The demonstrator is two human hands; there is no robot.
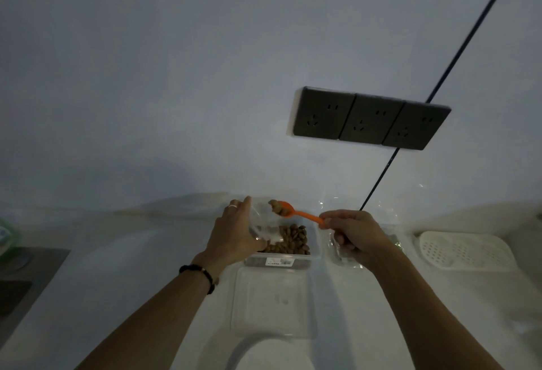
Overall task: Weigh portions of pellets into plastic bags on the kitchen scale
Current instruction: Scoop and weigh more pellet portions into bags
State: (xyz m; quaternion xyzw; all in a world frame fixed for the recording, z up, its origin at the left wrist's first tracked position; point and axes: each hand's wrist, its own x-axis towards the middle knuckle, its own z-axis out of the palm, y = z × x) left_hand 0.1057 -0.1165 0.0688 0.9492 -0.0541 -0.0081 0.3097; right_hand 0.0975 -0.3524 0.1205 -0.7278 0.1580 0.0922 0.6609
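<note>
Dim, bluish light leaves the wall (146,61) murky and grainy, with wide-angle bending toward the soft edges.

Both forearms are bare, without sleeves. The left hand (231,237) wears a pale ring (232,206), and a dark beaded bracelet (202,274) circles its wrist.

A dark triple wall socket (371,119) hangs above a perforated white tray (466,251).

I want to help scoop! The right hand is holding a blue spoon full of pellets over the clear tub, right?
Almost. The head view shows the spoon is orange, not blue. The right hand does hold it, full of pellets, over the clear tub.
</note>
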